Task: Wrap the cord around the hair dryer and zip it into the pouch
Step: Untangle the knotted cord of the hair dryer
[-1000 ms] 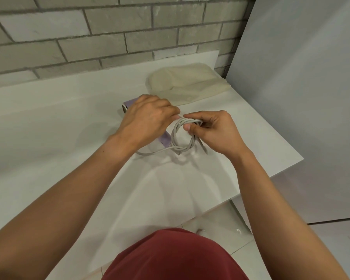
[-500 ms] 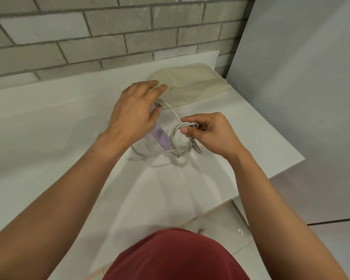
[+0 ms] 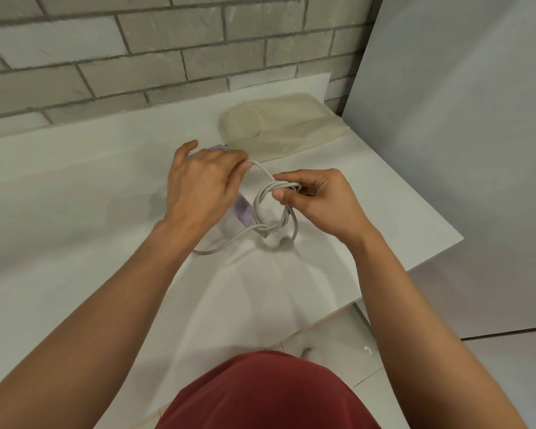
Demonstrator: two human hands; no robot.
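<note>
While the right hand [image 3: 319,202] pinches a bunch of loops of the cord [image 3: 271,212] between thumb and fingers, the left hand [image 3: 205,184] has its fingers curled on one loose bit of the same cord, near the front edge of the pouch. Both hands hold cord, not the dryer itself. The hair dryer [image 3: 243,210] is purple and lies on the white table [image 3: 75,212], mostly under the left hand, so only small parts of it show. The cord does not look wound round the dryer yet. It sits in a small ring right beside it, with one strand trailing on the table toward the person.

The pouch [image 3: 285,125] is beige and lies flat at the back of the table, near the brick wall [image 3: 136,72], just behind the hands. I cannot tell if its zip is open.

I think the cord is bendy but a bit springy, so the loops want to pop open when nobody pinches them. It is best to hold it where the loops bunch together and pull the loose bit snug. It looks smooth, so it may slide. The dryer is probably hard and light enough for one hand, and its thick body or handle is a good place to grab. The pouch looks soft and floppy, so one hand should hold its mouth open while the other slides the dryer in
</note>
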